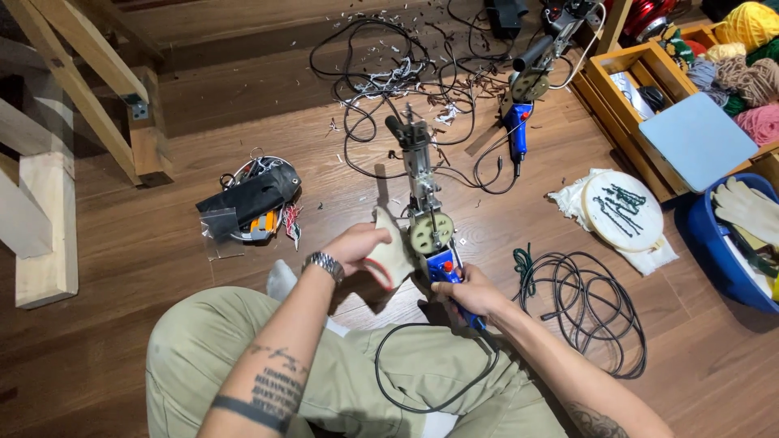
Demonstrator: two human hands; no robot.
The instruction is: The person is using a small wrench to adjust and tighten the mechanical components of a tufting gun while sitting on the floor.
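Hidden or cut off: the cloth [392, 258] covers the near left side of the tufting gun [428, 219]; the right palm hides most of the gun's blue handle [445, 268]; the blue tub [725, 259] and wooden crate [641, 89] of yarn run off the right edge; the wooden frame [57, 122] is cut at the left.

Position: the tufting gun stands upright over the floor [122, 357], just ahead of the crossed legs, between the hands.

Left hand [355, 246]: fingers closed on the cloth, pressing it to the gun's round gear.

Right hand [466, 294]: wrapped around the blue handle, from which a black cord [422, 397] loops over the lap.

Surroundings: second tufting gun [527, 89] well beyond; coiled cable [584, 312] just right of the right forearm; embroidery hoop [622, 211] farther right; black pouch [251, 199] to the left.

Open room: bare boards at lower left and between pouch and gun.
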